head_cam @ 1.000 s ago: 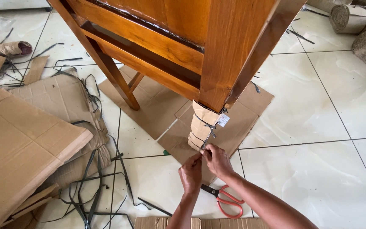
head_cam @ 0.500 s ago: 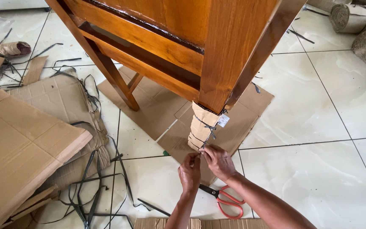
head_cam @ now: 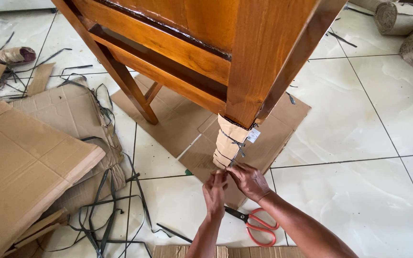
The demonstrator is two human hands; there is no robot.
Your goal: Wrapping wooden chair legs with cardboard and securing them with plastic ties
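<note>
A glossy brown wooden furniture leg (head_cam: 268, 57) fills the upper middle. Its foot is wrapped in a cardboard sleeve (head_cam: 228, 141) bound with thin dark straps (head_cam: 235, 143), and a small white tag (head_cam: 253, 135) hangs on it. My left hand (head_cam: 214, 193) and my right hand (head_cam: 248, 180) meet at the bottom of the sleeve, fingers pinched on the lowest strap's ends. Red-handled scissors (head_cam: 256, 224) lie on the floor just below my right wrist.
Flat cardboard sheets (head_cam: 178, 119) lie under the legs on white floor tiles (head_cam: 359, 129). A stack of cardboard (head_cam: 20, 167) and loose dark strapping (head_cam: 101, 210) cover the left. Rolls of corrugated paper (head_cam: 402, 19) lie at the top right. Another wooden leg (head_cam: 125, 81) stands behind.
Both hands have shifted slightly lower at the base of the sleeve, still working the same strap. Nothing else has moved.
</note>
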